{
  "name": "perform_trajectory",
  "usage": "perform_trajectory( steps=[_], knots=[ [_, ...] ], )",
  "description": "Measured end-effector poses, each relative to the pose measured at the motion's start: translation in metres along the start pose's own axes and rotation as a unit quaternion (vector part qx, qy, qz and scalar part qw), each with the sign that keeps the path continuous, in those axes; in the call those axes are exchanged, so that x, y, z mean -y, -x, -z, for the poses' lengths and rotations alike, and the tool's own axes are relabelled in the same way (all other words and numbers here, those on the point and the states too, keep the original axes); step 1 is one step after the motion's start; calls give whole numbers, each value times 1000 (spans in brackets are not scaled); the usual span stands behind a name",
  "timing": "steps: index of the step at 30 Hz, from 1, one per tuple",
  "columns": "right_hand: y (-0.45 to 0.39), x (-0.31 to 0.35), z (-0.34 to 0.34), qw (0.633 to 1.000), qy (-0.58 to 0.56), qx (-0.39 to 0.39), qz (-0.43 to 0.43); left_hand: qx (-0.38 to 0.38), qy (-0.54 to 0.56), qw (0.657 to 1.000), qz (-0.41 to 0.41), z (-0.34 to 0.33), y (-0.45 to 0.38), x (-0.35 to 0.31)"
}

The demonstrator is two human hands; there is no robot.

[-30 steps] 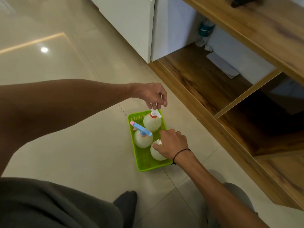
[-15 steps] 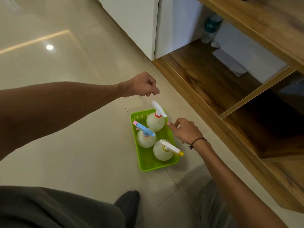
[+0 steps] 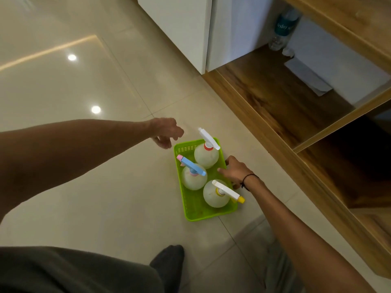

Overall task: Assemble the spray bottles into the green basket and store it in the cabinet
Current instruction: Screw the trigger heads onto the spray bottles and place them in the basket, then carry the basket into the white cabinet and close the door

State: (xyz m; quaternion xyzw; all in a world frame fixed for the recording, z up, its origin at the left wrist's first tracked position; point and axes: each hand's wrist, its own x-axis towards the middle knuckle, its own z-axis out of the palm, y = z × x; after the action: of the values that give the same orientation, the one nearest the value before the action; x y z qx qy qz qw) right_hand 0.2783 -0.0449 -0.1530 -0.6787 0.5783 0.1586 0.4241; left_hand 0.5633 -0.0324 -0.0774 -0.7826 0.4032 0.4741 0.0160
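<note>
Three spray bottles are stood upright in the green basket on the floor beside the open cabinet. The basket's right rim is touched by the right hand; the left hand is held loosely curled, empty, just beside the far-left corner

Three spray bottles stood in one green basket: one with a white trigger and red collar, one with a blue trigger and pink tip, one with a white trigger and yellow tip. Two hands were in view, left hand and right hand. One water bottle and one white paper sat in the cabinet.
</note>
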Motion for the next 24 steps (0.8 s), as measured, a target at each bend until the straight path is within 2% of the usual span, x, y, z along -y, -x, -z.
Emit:
perform_trajectory(
  steps=[5, 8, 11, 13, 15, 17, 19, 22, 24],
  knots=[
    [-13, 3, -1, 998, 45, 35, 11, 88, 10, 995, 43, -37, -6, 15],
    [-16, 4, -3, 997, 72, 22, 18, 65, 42, 997, 32, -51, -10, 21],
    [-15, 6, -2, 997, 73, 14, 20, 37, 169, 984, 32, -62, -14, 26],
    [-13, 6, -1, 997, 70, 16, 14, 23, 205, 978, 16, -66, -13, 28],
    [-10, 6, 1, 997, 82, 10, 9, 26, 190, 981, -24, -65, -11, 30],
    [-6, 9, 5, 995, 98, 3, 1, 46, 129, 989, -61, -58, -8, 29],
    [2, 15, 11, 996, 90, 2, 1, 63, 85, 992, -63, -50, -5, 23],
    [12, 24, 25, 997, 75, -8, 5, 60, 107, 990, -67, -36, -4, 16],
    [19, 30, 35, 998, 69, -12, 1, 87, 151, 982, -75, -25, 3, 11]
  ],
)
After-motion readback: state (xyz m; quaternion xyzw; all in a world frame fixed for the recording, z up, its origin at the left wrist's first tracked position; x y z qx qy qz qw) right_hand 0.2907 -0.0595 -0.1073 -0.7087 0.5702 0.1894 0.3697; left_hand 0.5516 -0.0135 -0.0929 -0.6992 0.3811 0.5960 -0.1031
